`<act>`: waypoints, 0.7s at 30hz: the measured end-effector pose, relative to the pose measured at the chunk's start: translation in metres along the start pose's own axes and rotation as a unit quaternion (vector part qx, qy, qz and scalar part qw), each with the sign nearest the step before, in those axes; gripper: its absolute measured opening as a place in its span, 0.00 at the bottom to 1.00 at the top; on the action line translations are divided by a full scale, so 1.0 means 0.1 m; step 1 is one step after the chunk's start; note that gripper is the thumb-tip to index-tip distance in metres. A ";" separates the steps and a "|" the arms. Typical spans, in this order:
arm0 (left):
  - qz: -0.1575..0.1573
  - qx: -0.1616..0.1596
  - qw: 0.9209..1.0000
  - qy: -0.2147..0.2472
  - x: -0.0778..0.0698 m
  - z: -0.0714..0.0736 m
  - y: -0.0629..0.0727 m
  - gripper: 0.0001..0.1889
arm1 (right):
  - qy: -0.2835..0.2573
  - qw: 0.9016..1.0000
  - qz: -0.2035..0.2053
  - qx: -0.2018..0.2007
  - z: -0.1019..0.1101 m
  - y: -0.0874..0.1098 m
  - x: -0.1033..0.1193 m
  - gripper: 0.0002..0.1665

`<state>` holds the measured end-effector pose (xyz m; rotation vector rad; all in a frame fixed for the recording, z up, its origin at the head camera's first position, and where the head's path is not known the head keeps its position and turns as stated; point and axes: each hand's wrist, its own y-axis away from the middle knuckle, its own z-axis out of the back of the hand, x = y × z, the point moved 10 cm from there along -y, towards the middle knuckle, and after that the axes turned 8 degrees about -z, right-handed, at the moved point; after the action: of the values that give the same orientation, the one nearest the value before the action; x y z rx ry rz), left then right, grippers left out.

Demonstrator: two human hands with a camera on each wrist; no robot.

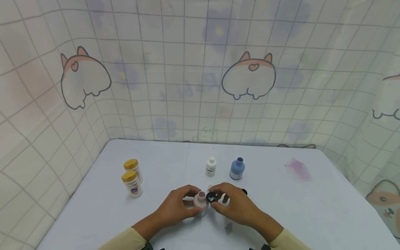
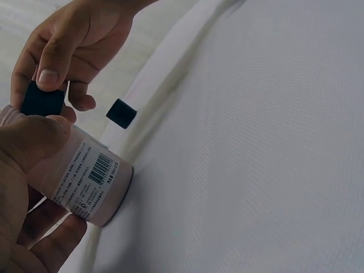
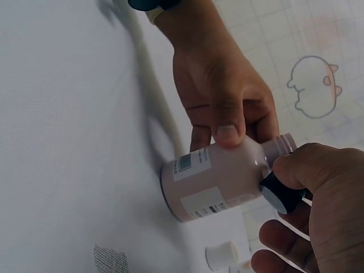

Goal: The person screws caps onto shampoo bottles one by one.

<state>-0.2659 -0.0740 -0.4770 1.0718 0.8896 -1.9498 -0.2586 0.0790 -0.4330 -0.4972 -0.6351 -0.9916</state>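
My left hand [image 1: 176, 205] grips a pale pink bottle [image 3: 227, 179] round its body. The bottle stands on the table with its threaded neck uncovered, and a printed label with a barcode shows in the left wrist view. Between thumb and fingers, my right hand [image 1: 235, 203] pinches a black cap [image 3: 282, 192] beside the bottle's neck. A second black cap [image 2: 121, 113] lies on the table, mostly hidden behind the right hand in the head view. Behind both hands lies a small white cap [image 3: 222, 256].
Farther back on the white table [image 1: 175, 159] stand a small white bottle [image 1: 210, 166] and a blue bottle [image 1: 237, 169] with its mouth uncovered. Two white jars with yellow lids, a front one [image 1: 133, 185] and a rear one [image 1: 137, 170], stand at the left. A pink stain [image 1: 299, 169] marks the right.
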 end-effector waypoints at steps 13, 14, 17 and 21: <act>0.003 0.029 0.999 -0.036 0.00 -0.01 -0.03 0.29 | 0.006 1.000 0.010 -0.006 0.02 -0.03 0.04 0.24; 0.006 0.033 0.999 -0.037 0.01 -0.01 -0.03 0.29 | 0.007 1.000 0.011 -0.006 0.02 -0.03 0.05 0.24; 0.010 0.043 0.998 -0.037 0.02 -0.02 -0.04 0.29 | 0.010 1.000 0.016 -0.008 0.04 -0.04 0.06 0.24; 0.006 0.051 0.998 -0.047 0.01 -0.01 -0.06 0.29 | 0.004 1.000 0.027 -0.014 0.06 -0.04 0.09 0.24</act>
<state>-0.2709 -0.0704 -0.4774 1.0317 0.7398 -2.0365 -0.2604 0.0753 -0.4221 -0.5322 -0.5976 -0.9529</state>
